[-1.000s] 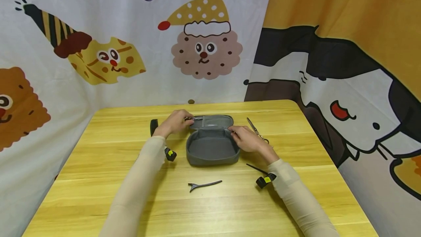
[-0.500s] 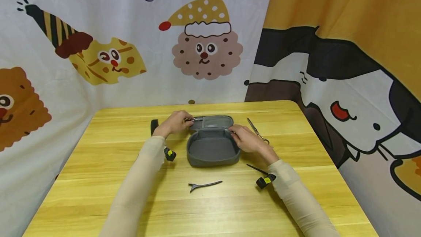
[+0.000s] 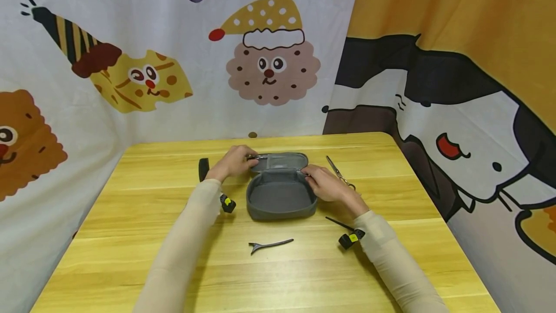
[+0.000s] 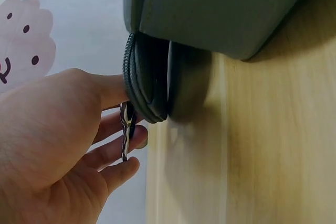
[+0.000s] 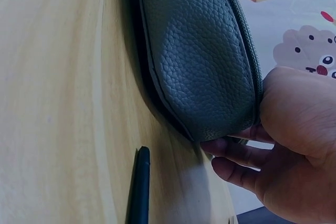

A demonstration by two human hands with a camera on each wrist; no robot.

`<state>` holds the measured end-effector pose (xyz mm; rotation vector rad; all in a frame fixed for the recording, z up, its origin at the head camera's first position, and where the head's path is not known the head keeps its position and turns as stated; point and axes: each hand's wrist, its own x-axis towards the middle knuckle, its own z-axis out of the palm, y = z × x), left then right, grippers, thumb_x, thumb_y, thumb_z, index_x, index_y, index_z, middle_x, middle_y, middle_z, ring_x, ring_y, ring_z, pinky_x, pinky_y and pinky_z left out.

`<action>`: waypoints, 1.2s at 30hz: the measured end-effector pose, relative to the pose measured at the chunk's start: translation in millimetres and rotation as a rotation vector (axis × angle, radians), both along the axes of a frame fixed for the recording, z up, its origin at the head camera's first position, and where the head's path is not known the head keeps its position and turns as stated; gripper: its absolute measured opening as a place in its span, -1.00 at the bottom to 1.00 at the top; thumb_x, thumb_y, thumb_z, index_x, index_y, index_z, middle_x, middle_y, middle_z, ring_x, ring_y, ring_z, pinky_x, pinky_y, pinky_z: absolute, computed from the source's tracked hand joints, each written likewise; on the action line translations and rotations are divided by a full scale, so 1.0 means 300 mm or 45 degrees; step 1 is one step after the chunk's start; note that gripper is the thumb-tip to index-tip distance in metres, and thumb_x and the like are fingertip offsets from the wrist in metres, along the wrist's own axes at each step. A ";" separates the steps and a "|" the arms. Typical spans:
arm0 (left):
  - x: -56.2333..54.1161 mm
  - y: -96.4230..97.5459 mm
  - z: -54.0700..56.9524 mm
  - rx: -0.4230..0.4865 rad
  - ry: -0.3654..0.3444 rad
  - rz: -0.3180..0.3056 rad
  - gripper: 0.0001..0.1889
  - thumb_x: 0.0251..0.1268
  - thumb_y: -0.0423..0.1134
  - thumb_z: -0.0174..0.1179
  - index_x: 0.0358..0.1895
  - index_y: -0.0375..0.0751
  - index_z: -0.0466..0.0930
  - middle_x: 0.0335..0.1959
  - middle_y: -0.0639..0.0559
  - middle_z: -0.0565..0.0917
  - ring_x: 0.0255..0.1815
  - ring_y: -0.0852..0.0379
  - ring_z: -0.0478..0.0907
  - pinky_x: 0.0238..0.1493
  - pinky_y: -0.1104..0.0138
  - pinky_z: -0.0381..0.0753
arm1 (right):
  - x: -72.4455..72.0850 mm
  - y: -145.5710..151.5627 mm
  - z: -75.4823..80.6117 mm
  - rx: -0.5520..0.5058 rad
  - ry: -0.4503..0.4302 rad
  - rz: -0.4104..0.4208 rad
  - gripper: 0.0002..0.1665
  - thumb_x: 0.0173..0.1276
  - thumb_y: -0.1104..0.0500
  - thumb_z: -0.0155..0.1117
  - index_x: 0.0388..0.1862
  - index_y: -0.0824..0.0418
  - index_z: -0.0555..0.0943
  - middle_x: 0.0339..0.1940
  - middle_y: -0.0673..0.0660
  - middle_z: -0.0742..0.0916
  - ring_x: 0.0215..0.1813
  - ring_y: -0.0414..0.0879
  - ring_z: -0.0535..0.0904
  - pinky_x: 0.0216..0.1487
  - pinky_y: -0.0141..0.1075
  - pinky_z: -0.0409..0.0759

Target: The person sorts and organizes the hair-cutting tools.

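A grey zip case [image 3: 281, 214] lies unzipped on the wooden table, its lid [image 3: 286, 161] folded back and bearing an inner pocket. My left hand [image 3: 234, 161] is at the lid's left end, holding scissors [image 4: 126, 119] by their shiny metal handles. The far part of the scissors is hidden at the lid pocket. In the left wrist view, the fingers sit right against the lid's zip edge. My right hand [image 3: 325, 182] pinches the case's right rear rim beside the hinge; in the right wrist view, its fingers [image 5: 239, 169] curl under the pebbled grey wall.
A dark hair clip [image 3: 270, 244] lies in front of the case. Another pair of scissors [image 3: 340, 172] lies behind my right hand. A slim black stick [image 3: 338, 222] is near the right wrist, and a black object [image 3: 203, 168] stands behind the left wrist. Patterned curtains border the table.
My left hand has shifted slightly right toward the lid pocket with the scissors, and less of their handles shows. My right hand stays on the rim.
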<state>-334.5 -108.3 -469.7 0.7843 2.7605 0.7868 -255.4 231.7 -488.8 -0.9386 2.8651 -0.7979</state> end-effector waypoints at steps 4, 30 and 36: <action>-0.002 0.015 -0.005 0.006 0.000 -0.018 -0.59 0.79 -0.18 0.24 0.47 -0.30 0.71 0.43 -0.28 0.76 0.39 -0.24 0.75 0.44 -0.16 0.76 | 0.000 0.002 -0.001 0.003 -0.012 0.000 -0.62 0.78 0.37 0.07 0.40 0.44 0.66 0.30 0.38 0.78 0.35 0.27 0.76 0.37 0.17 0.77; -0.013 0.080 -0.011 0.033 -0.007 -0.089 -0.60 0.83 -0.16 0.19 0.45 -0.31 0.72 0.33 -0.24 0.83 0.25 -0.14 0.83 0.35 -0.08 0.82 | -0.006 0.006 -0.001 0.016 -0.046 -0.001 -0.62 0.79 0.36 0.07 0.42 0.42 0.65 0.34 0.36 0.77 0.40 0.27 0.74 0.43 0.17 0.75; -0.015 0.085 -0.014 0.051 -0.010 -0.099 -0.60 0.83 -0.16 0.19 0.46 -0.32 0.72 0.33 -0.24 0.83 0.24 -0.14 0.84 0.34 -0.09 0.83 | -0.005 0.007 -0.002 0.013 -0.057 -0.004 -0.62 0.79 0.36 0.06 0.42 0.42 0.65 0.34 0.37 0.77 0.39 0.28 0.74 0.42 0.18 0.74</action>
